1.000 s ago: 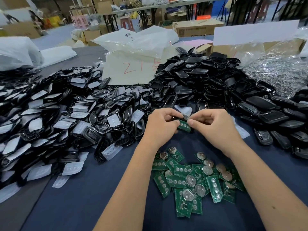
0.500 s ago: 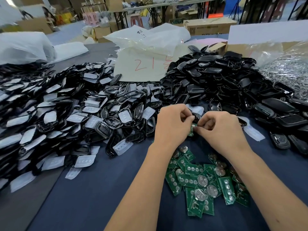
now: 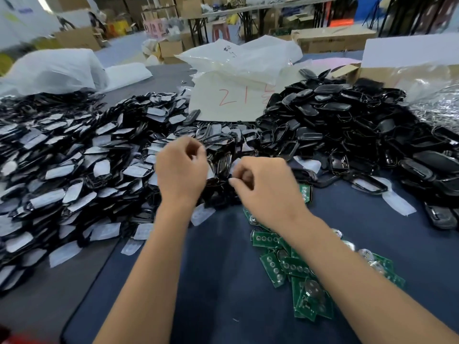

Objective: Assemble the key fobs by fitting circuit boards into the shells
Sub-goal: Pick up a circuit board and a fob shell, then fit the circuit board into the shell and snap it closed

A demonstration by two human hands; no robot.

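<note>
My left hand [image 3: 182, 170] hovers over the near edge of the pile of black shells with white pads [image 3: 74, 175], fingers curled. A blurred black shell [image 3: 221, 162] sits just right of its fingertips, and motion blur hides whether the hand grips it. My right hand [image 3: 263, 187] is a little apart to the right, above the top of the heap of green circuit boards [image 3: 293, 266]. Its fingers are loosely curled and I see nothing between them. One green board [image 3: 305, 193] peeks out past its far side.
A second heap of plain black shells [image 3: 347, 125] fills the right. Behind stand a white sheet marked in red [image 3: 231, 100], plastic bags [image 3: 49, 70], a cardboard box [image 3: 407, 60] and a bag of silvery parts [image 3: 442, 108]. The blue mat [image 3: 218, 269] lies under my arms.
My hands, pressed together on a green board and shell before, have separated. The left hand moved up and left toward the shell pile. The board is no longer visible between them.
</note>
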